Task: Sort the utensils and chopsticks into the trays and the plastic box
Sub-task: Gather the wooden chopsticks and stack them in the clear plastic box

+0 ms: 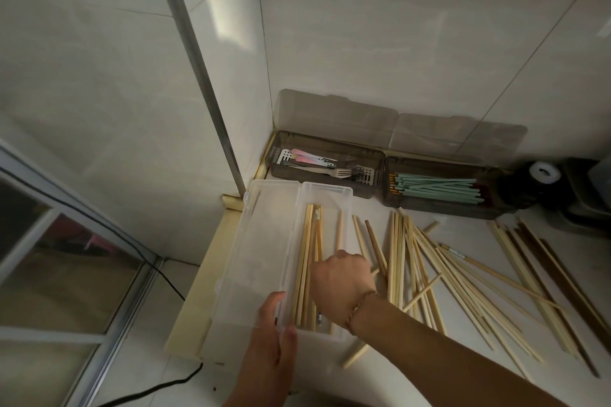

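Observation:
A clear plastic box (325, 191) lies open at the counter's left, its lid (261, 241) flat beside it. Several pale wooden chopsticks (309, 241) lie inside it. My right hand (342, 281) hovers over the box's right side, fingers curled down around chopsticks. My left hand (274, 340) grips the near edge where lid and box meet. Many loose wooden chopsticks (463, 274) are scattered on the counter to the right. A smoky tray (327, 145) at the back holds forks and utensils. A second smoky tray (439, 205) holds mint-green chopsticks (439, 187).
Both trays' lids lean open against the tiled back wall. Dark brown chopsticks (562, 274) lie at the far right. A black round object (542, 178) stands in the right corner. A metal pipe (195, 59) runs up the wall; a black cable (158, 274) trails on the floor left.

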### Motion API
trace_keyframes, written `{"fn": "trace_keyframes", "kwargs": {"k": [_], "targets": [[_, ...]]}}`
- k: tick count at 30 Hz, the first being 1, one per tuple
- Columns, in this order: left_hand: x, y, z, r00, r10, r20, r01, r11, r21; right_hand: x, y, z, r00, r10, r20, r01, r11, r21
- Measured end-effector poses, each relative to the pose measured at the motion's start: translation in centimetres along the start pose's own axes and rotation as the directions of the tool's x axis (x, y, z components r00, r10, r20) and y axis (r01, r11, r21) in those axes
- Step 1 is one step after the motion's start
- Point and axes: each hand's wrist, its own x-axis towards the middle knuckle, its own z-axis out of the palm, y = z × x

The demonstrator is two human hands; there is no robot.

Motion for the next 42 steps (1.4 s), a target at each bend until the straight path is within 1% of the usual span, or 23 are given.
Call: {"fn": "trace_keyframes", "kwargs": {"k": [2, 4, 9, 13, 17, 19, 23, 25, 26, 27, 29, 30, 31, 32, 33, 34, 35, 36, 37, 38, 39, 40, 42], "targets": [[0.0, -0.1, 0.0, 1.0, -0.007, 0.0, 0.007, 1.0, -0.001, -0.1, -0.3, 0.7, 0.999, -0.054, 0.004, 0.054, 0.994, -0.093], [0.1, -0.2, 0.0, 1.0, -0.009, 0.001, 0.009, 1.0, 0.003, -0.2, -0.3, 1.2, 0.996, -0.09, 0.011, 0.091, 0.986, -0.138], [0.0, -0.2, 0.2, 1.0, -0.003, -0.005, 0.003, 1.0, -0.013, -0.3, -0.2, 1.8, 0.995, -0.094, -0.021, 0.091, 0.988, -0.125], [0.1, -0.2, 0.2, 1.0, 0.002, -0.003, -0.002, 1.0, -0.011, -0.1, 0.2, 1.7, 0.988, -0.151, 0.033, 0.153, 0.981, -0.116], [0.1, 0.0, 0.1, 1.0, -0.003, 0.007, 0.003, 1.0, -0.007, 0.1, 0.7, 1.8, 0.987, -0.152, 0.042, 0.154, 0.987, -0.041], [0.1, 0.0, 0.1, 1.0, -0.003, 0.01, 0.003, 1.0, -0.015, 0.2, 1.0, 1.9, 0.981, -0.183, 0.065, 0.188, 0.98, -0.067], [0.1, 0.3, 0.1, 1.0, -0.006, 0.021, 0.007, 1.0, -0.017, 0.4, 1.1, 2.2, 0.951, -0.26, 0.168, 0.287, 0.943, -0.168], [0.1, 0.6, 0.0, 1.0, -0.008, 0.018, 0.009, 0.999, -0.033, 0.4, 1.2, 2.1, 0.945, -0.272, 0.181, 0.302, 0.938, -0.169], [0.1, 0.7, 0.0, 1.0, -0.015, 0.015, 0.015, 0.999, -0.035, 0.3, 1.4, 2.1, 0.948, -0.278, 0.158, 0.299, 0.945, -0.131], [0.0, 0.7, 0.1, 1.0, -0.019, 0.011, 0.02, 0.999, -0.029, 0.2, 1.7, 2.1, 0.953, -0.289, 0.094, 0.295, 0.954, -0.058], [0.0, 0.5, 0.1, 1.0, -0.026, 0.005, 0.026, 1.0, -0.011, -0.2, 2.6, 2.0, 0.943, -0.296, -0.149, 0.318, 0.936, 0.15], [0.0, 0.3, 0.1, 0.999, -0.032, 0.006, 0.032, 0.999, -0.004, -0.4, 3.2, 2.0, 0.919, -0.255, -0.302, 0.337, 0.905, 0.26], [0.0, 0.2, 0.1, 0.999, -0.041, 0.01, 0.041, 0.999, 0.001, -0.7, 4.0, 2.1, 0.883, -0.165, -0.44, 0.337, 0.874, 0.349], [-0.1, 0.2, 0.1, 0.999, -0.049, 0.017, 0.049, 0.999, 0.006, -1.0, 4.9, 2.2, 0.841, -0.037, -0.54, 0.3, 0.862, 0.409], [-0.1, 0.2, 0.1, 0.998, -0.053, 0.024, 0.053, 0.999, 0.008, -1.3, 5.9, 2.4, 0.807, 0.103, -0.581, 0.215, 0.866, 0.452], [-0.1, 0.3, 0.1, 0.998, -0.055, 0.031, 0.055, 0.998, 0.008, -1.4, 7.0, 2.5, 0.797, 0.228, -0.559, 0.091, 0.87, 0.484], [-0.1, 0.5, 0.0, 0.998, -0.057, 0.036, 0.057, 0.998, 0.009, -1.4, 8.1, 2.7, 0.814, 0.336, -0.474, -0.062, 0.861, 0.504], [-0.1, 0.6, 0.0, 0.997, -0.06, 0.04, 0.059, 0.998, 0.01, -1.2, 9.2, 3.1, 0.843, 0.416, -0.34, -0.216, 0.841, 0.496], [-0.2, 0.6, 0.1, 0.997, -0.062, 0.044, 0.061, 0.998, 0.008, -1.1, 10.2, 3.5, 0.866, 0.461, -0.196, -0.336, 0.824, 0.456], [-0.1, 0.7, 0.1, 0.997, -0.063, 0.044, 0.063, 0.998, 0.003, -1.1, 10.9, 4.0, 0.881, 0.469, -0.069, -0.405, 0.821, 0.403], [-0.2, 0.7, 0.1, 0.997, -0.064, 0.041, 0.064, 0.998, -0.001, -1.1, 11.4, 4.4, 0.884, 0.467, 0.018, -0.439, 0.818, 0.372], [-0.1, 0.7, 0.2, 0.998, -0.062, 0.033, 0.062, 0.998, -0.004, -1.1, 11.8, 5.0, 0.883, 0.466, 0.051, -0.45, 0.813, 0.368], [-0.1, 0.7, 0.2, 0.999, -0.053, 0.012, 0.053, 0.999, 0.0, -1.0, 12.1, 5.7, 0.881, 0.472, 0.037, -0.446, 0.801, 0.398]]}}
